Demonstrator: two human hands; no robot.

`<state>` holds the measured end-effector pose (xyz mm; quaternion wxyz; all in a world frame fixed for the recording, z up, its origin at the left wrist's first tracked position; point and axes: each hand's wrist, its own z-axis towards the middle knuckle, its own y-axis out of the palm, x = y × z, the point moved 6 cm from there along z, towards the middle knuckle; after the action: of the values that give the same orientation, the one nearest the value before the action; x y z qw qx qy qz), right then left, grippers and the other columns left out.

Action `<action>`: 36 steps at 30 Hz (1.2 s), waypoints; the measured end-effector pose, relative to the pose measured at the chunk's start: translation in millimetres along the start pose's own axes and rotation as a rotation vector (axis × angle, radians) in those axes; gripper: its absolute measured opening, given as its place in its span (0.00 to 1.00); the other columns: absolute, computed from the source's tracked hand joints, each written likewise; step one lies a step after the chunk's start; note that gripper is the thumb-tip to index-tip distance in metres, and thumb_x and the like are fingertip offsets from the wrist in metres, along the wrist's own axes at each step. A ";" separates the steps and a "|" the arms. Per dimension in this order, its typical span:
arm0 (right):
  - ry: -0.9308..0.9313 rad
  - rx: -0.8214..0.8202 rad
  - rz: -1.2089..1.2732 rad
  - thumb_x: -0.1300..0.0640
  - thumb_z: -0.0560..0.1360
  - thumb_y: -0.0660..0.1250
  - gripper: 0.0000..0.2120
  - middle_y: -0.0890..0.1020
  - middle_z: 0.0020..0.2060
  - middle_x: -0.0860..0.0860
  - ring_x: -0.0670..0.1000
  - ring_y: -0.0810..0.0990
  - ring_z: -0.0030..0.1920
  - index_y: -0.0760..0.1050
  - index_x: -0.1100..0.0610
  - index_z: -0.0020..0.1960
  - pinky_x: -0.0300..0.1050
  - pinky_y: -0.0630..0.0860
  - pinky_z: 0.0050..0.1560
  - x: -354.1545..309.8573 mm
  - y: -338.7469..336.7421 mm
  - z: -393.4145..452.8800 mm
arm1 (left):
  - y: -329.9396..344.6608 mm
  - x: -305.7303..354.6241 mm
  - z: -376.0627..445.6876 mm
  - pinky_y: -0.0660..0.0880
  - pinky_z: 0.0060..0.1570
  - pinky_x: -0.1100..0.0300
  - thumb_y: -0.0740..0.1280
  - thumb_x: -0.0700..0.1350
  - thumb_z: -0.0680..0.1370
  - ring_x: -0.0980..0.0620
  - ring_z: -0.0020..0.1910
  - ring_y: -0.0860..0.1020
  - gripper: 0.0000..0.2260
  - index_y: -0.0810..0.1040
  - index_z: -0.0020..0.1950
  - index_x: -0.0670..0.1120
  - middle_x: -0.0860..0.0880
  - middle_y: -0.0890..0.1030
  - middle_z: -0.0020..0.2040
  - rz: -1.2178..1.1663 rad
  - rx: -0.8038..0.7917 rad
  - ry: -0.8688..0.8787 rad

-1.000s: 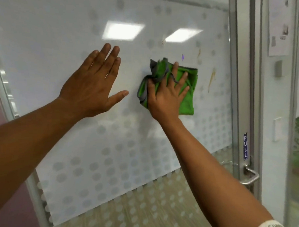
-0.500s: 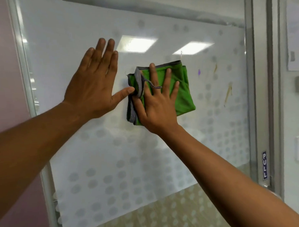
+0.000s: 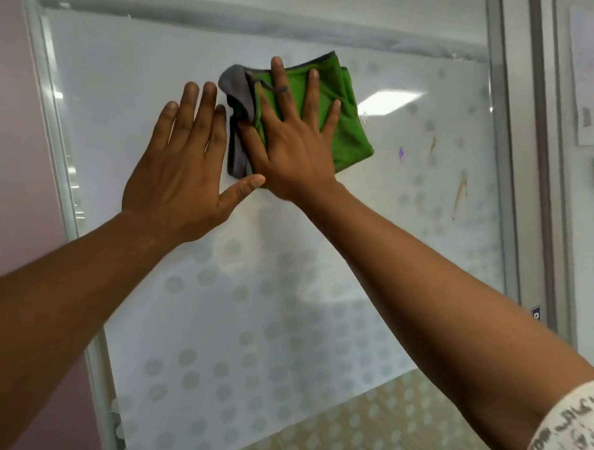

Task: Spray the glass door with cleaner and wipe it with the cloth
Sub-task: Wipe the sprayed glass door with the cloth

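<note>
The frosted, dot-patterned glass door [image 3: 292, 310] fills the view. A green cloth [image 3: 347, 120] with a grey folded edge lies flat against the upper part of the glass. My right hand [image 3: 292, 146] presses on it with fingers spread. My left hand [image 3: 181, 172] rests flat on the glass just left of the cloth, fingers apart, its thumb touching my right hand. Brown and purple smears [image 3: 461, 190] mark the glass to the right of the cloth. No spray bottle is in view.
The door's metal frame [image 3: 503, 147] runs down the right side, with a small sign [image 3: 536, 313] low on it. A pink wall [image 3: 9, 135] lies to the left. Beyond the frame hang a paper notice [image 3: 588, 76] and wall switches.
My right hand has slid the cloth up and to the left across the glass. My left hand stayed flat on the glass, and the two hands now touch.
</note>
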<state>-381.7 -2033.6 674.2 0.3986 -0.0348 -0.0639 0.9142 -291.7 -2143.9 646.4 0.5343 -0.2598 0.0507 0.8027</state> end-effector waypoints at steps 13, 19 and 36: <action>0.332 0.026 0.067 0.37 0.80 0.49 0.31 0.45 0.81 0.47 0.65 0.40 0.79 0.50 0.44 0.80 0.74 0.42 0.72 42.6 6.6 -51.3 | 3.9 35.1 -3.3 0.49 0.81 0.44 0.37 0.71 0.79 0.40 0.83 0.45 0.45 0.50 0.82 0.36 0.38 0.46 0.83 -0.089 -0.040 0.103; 0.278 -0.117 0.023 0.35 0.79 0.43 0.31 0.41 0.80 0.44 0.61 0.36 0.79 0.45 0.41 0.80 0.73 0.41 0.73 80.8 10.8 -135.9 | 9.5 70.0 5.9 0.47 0.81 0.45 0.33 0.71 0.77 0.41 0.82 0.41 0.45 0.46 0.82 0.38 0.39 0.42 0.83 -0.158 -0.062 0.124; 0.238 -0.075 0.039 0.38 0.79 0.50 0.30 0.47 0.81 0.45 0.60 0.39 0.80 0.51 0.42 0.80 0.73 0.41 0.73 94.5 15.7 -151.7 | 26.4 75.8 -5.3 0.49 0.81 0.45 0.36 0.71 0.79 0.40 0.82 0.43 0.44 0.47 0.82 0.38 0.38 0.44 0.83 -0.044 -0.056 0.198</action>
<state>-439.9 -1961.4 520.6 0.3839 -0.1593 -0.0493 0.9082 -335.4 -2094.0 600.9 0.5367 -0.3537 0.0752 0.7624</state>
